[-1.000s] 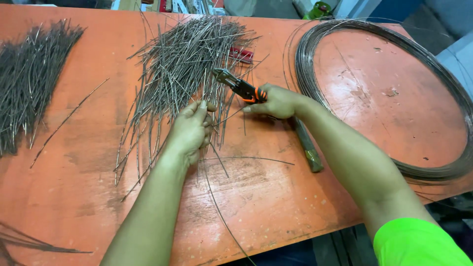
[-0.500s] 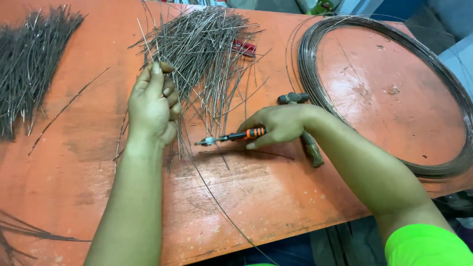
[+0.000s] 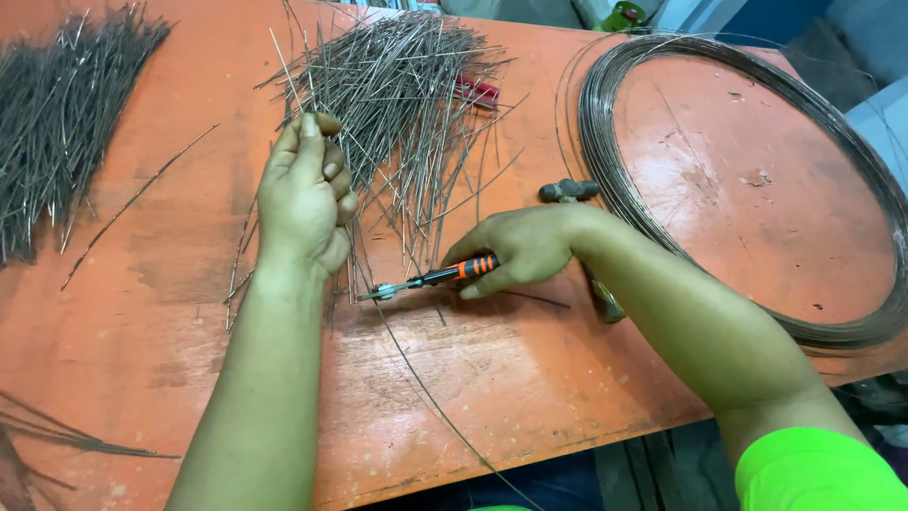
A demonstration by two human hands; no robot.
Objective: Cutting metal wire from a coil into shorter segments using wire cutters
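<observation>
Orange-and-black-handled pliers (image 3: 430,278): low over orange table (image 3: 170,312), nose at a long thin wire (image 3: 416,378); right hand (image 3: 520,248) closed around handles. Left hand (image 3: 305,194): fingers curled, gripping cut wire pieces from central pile (image 3: 397,85). Coiled wire hoop (image 3: 747,189) right; 1 further pile (image 3: 57,123) left.

One head-worn camera looks steeply down and forward over the orange table (image 3: 586,378) from its near edge, at close range. The wearer's forearms enter from the bottom of frame. The far table edge lies at the top. No second view exists.
</observation>
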